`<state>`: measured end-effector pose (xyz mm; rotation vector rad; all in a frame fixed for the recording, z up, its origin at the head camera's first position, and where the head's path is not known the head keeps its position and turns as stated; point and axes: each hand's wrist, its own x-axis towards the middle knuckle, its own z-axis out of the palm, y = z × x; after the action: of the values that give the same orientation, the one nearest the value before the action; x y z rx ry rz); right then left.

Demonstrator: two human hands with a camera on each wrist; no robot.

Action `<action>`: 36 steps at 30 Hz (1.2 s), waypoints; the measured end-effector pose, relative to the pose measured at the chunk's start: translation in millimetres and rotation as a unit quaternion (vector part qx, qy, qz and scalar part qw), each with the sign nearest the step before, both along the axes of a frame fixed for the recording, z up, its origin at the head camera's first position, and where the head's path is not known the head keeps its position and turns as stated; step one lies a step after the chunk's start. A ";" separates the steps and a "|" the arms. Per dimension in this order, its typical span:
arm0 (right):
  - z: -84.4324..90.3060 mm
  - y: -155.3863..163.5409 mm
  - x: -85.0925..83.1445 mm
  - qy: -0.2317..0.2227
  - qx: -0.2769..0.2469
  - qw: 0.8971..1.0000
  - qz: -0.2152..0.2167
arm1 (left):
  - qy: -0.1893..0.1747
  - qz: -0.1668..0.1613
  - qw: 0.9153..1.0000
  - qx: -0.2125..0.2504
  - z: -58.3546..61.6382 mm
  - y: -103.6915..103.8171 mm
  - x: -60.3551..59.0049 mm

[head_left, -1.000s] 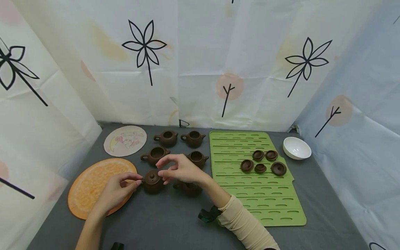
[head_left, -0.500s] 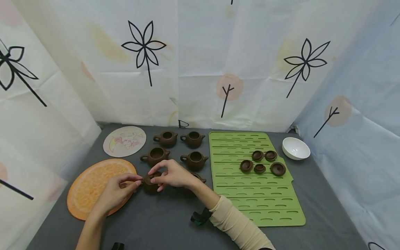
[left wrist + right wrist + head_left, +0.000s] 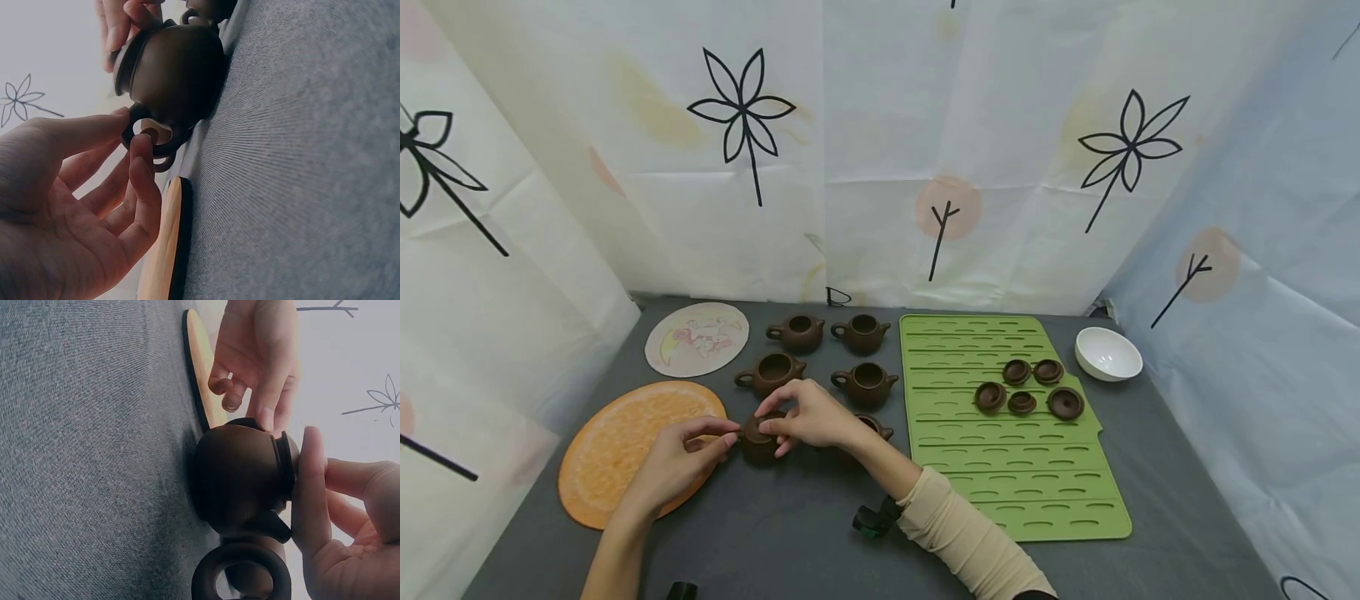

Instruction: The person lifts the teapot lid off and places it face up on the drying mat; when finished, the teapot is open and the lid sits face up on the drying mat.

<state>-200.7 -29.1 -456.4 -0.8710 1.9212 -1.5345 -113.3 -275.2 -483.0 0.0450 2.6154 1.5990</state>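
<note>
Lowered since a second ago, the right hand (image 3: 808,417) is now set over the top of the nearest teapot (image 3: 758,442), where before it was raised above the lid with fingers spread. Its fingers are curled down onto the lid (image 3: 289,465), which is seen in the right wrist view seated on the pot's mouth and pressed by the thumb. The left hand (image 3: 681,458) is kept where it was, at the pot's handle (image 3: 150,134), pinched between thumb and forefinger as the left wrist view shows. The teapot is stood on the grey table (image 3: 790,533), just beside the orange round mat (image 3: 625,450) and in front of the other pots.

As to progress, one pot is judged lidded, or nearly so. Five more teapots are seen without lids: four open pots (image 3: 820,354) behind the hands, and a fifth (image 3: 872,427) partly hidden by the right wrist. Five loose lids (image 3: 1026,390) are left lying on the green mat (image 3: 1037,492), well apart from the pots. A white bowl (image 3: 1108,353) and a pale round mat (image 3: 697,338) are left untouched
</note>
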 end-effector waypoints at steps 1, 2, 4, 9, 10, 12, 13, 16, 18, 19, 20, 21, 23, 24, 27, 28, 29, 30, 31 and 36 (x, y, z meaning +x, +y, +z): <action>0.8 0.8 -0.2 0.002 -0.002 1.000 0.000 | -0.001 0.000 1.000 0.000 -0.1 -0.1 0.0; 2.0 2.1 -0.2 0.003 -0.004 1.000 0.000 | -0.001 0.001 1.000 0.001 -0.2 -0.2 0.0; 4.5 5.8 -0.6 0.006 -0.008 1.000 -0.004 | -0.001 0.002 1.000 0.002 -0.3 -0.4 0.1; 13.8 23.0 -1.3 0.022 -0.025 0.999 -0.020 | 0.001 0.001 1.000 0.011 -0.2 -0.5 1.1; 16.4 27.8 -1.2 0.022 -0.028 0.999 -0.023 | 0.001 0.000 1.000 0.012 -0.1 -0.5 1.2; 21.5 38.3 -1.6 0.024 -0.037 0.998 -0.033 | 0.002 0.001 1.000 0.014 0.0 -0.5 1.4; 24.2 43.8 -1.8 0.022 -0.040 0.998 -0.039 | 0.003 0.001 1.000 0.014 0.0 -0.5 1.5; 33.0 62.1 -2.4 0.016 -0.052 0.997 -0.049 | 0.006 0.001 1.000 0.009 -0.1 -0.5 1.6; 38.4 75.2 -3.8 0.017 -0.057 0.997 -0.058 | 0.006 0.002 1.000 0.008 0.1 -0.4 2.0; 40.9 82.1 -4.9 0.019 -0.057 0.996 -0.062 | 0.006 0.002 1.000 0.007 0.2 -0.4 2.2; 43.8 89.4 -5.9 0.023 -0.056 0.996 -0.068 | 0.005 0.002 1.000 0.007 0.3 -0.4 2.2; 46.2 96.7 -7.1 0.025 -0.055 0.995 -0.076 | 0.005 0.002 1.000 0.007 0.4 -0.4 2.2; 51.0 111.1 -9.7 0.031 -0.050 0.994 -0.094 | 0.004 0.003 1.000 0.006 0.1 -0.4 2.1; 53.3 118.4 -11.2 0.034 -0.049 0.993 -0.100 | 0.004 0.003 1.000 0.006 -0.3 -0.6 1.9; 58.4 139.6 -15.0 0.038 -0.050 0.990 -0.125 | 0.005 0.006 1.000 0.005 -0.9 -0.3 1.9; 59.6 146.4 -16.6 0.039 -0.049 0.989 -0.132 | 0.006 0.006 1.000 0.004 -1.2 -0.2 2.0; 60.5 153.0 -18.3 0.038 -0.048 0.988 -0.140 | 0.006 0.007 1.000 0.005 -1.1 0.1 2.3; 60.8 159.4 -20.4 0.040 -0.045 0.987 -0.149 | 0.006 0.007 1.000 0.004 -1.1 0.3 2.4; 61.3 165.7 -22.2 0.041 -0.041 0.986 -0.157 | 0.007 0.009 1.000 0.004 -1.2 0.6 2.6; 61.9 194.8 -31.7 0.050 -0.018 0.981 -0.185 | 0.015 0.006 1.000 -0.002 -1.8 0.9 2.3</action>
<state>-232.4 165.7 -394.5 -0.6381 2.2299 -1.7682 -111.0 -274.3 -484.8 0.0541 2.6464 1.6100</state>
